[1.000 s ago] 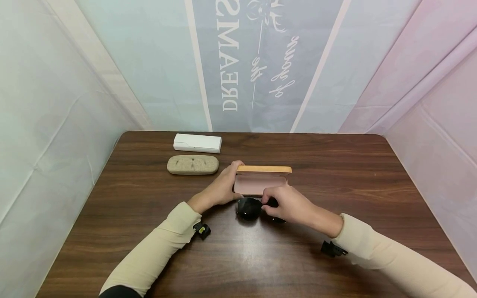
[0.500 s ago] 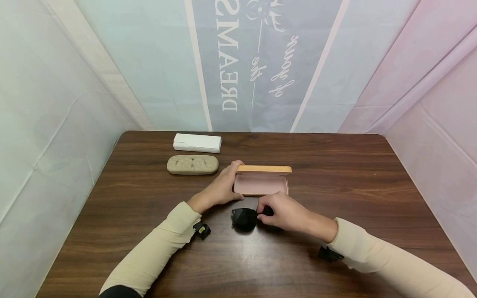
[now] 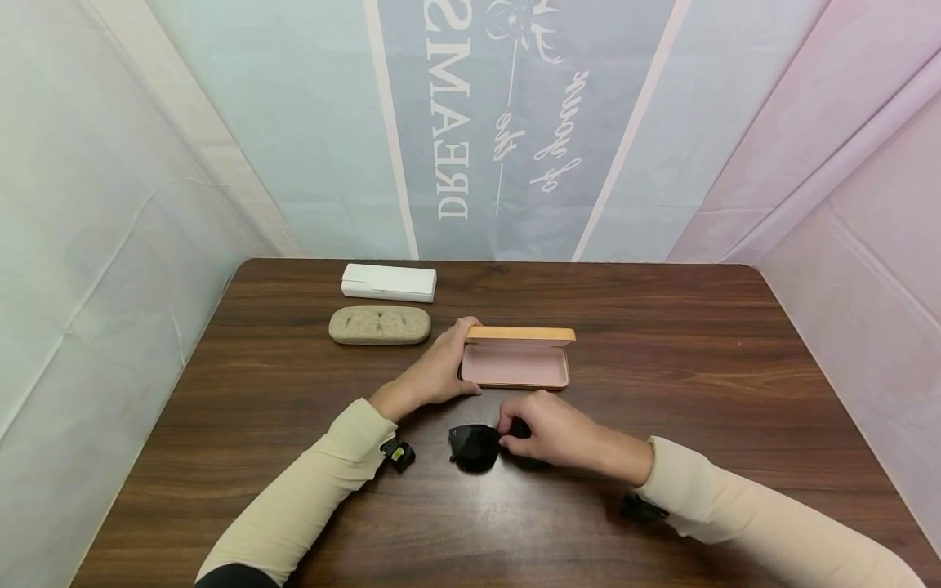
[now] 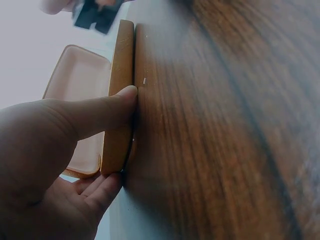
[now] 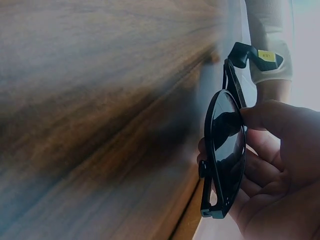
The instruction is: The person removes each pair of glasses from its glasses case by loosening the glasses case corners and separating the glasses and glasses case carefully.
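My left hand [image 3: 437, 366] grips the left end of an orange-edged glasses case [image 3: 515, 367]. The case stands with its lid up, and its pink lining shows bare. In the left wrist view, the thumb presses the front wall of the case [image 4: 121, 70] while fingers curl at its end. Just in front of the case, my right hand [image 3: 562, 429] pinches a pair of black sunglasses [image 3: 474, 448] near the middle. That hand hides most of their right lens in the head view. From the right wrist, the sunglasses [image 5: 227, 150] appear edge-on, held between thumb and fingers.
A beige fabric-like glasses case [image 3: 380, 325] lies closed to the left of my left hand. Behind it is a closed white case [image 3: 389, 282]. The dark wooden table [image 3: 676, 343] has fabric walls at its back and sides.
My right hand has drawn the sunglasses away from the glasses case, toward me and slightly left. The left hand and the case have stayed in place.
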Demonstrator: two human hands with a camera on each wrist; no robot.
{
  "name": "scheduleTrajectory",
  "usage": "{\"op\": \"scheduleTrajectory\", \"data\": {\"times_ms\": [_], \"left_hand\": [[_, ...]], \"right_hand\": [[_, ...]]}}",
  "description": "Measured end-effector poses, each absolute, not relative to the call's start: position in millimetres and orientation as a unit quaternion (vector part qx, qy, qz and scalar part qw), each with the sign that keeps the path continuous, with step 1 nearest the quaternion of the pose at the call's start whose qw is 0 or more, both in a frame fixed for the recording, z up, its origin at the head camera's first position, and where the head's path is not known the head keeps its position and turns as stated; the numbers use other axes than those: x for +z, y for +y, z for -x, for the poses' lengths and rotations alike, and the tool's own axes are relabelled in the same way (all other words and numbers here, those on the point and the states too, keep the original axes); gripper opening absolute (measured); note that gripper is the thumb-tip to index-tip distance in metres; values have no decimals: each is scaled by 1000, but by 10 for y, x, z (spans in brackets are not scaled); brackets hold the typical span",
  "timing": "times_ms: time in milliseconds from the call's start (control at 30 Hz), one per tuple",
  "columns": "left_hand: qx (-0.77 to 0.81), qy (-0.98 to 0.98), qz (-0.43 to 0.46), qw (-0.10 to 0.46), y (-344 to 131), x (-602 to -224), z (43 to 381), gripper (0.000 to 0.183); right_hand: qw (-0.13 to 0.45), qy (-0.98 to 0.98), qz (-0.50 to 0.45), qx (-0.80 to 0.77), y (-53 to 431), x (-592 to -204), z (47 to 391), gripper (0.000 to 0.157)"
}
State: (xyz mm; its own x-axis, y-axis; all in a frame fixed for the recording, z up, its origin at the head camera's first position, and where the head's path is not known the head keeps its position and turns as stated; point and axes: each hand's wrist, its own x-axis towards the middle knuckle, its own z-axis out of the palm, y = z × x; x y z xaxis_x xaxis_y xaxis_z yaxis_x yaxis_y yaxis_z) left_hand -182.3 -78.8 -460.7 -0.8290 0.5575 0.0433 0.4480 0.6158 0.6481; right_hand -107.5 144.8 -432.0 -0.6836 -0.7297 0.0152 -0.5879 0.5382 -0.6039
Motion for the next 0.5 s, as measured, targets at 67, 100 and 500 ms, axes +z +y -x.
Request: {"op": "scheduleTrajectory", "data": {"times_ms": [67,100,500], "left_hand": [[337,896,-279,81,-789,-4606,1819,94],[338,895,-279,81,-789,-4607,1818,94],[332,898,-274,88,-783,-4609,1833,95]], "right_hand": [[117,870,381,-291,1440,-4346,1071,16],[116,869,382,-291,1437,-4357,1069,16],[98,868,397,-282,1392,-4416,1054,16]]}}
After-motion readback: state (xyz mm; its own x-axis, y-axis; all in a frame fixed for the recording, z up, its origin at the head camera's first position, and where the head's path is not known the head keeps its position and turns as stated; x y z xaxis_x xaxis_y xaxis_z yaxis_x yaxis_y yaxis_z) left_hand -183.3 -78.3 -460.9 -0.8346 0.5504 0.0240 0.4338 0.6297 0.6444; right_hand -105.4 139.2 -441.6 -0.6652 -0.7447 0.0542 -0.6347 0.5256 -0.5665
